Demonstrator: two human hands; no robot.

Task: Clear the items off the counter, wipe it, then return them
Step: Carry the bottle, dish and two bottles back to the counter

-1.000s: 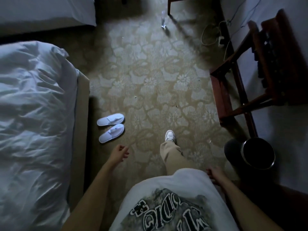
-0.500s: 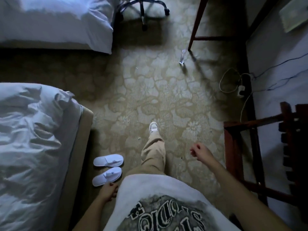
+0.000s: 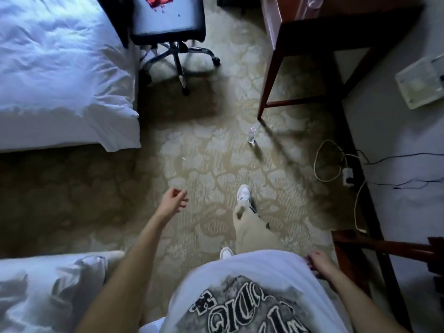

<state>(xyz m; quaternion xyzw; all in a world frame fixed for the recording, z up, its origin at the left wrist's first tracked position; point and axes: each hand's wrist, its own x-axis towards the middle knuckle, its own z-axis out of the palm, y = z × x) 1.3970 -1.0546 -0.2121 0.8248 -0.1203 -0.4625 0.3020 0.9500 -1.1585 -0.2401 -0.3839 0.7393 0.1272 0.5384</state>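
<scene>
Desk (image 3: 336, 25) ahead | left hand (image 3: 171, 200) forward, loosely curled (empty) | right hand (image 3: 318, 263) at hip, half-closed, empty

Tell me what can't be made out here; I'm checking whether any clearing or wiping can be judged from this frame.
All in the head view:
- Wooden desk: its top is cut off by the upper edge, so any items on it are unseen.
- Red thing on the office chair: cropped, unidentifiable.
- Bottle on the carpet: too small to tell its contents.
- Right hand: partly hidden by the shirt; left hand holds nothing.
</scene>
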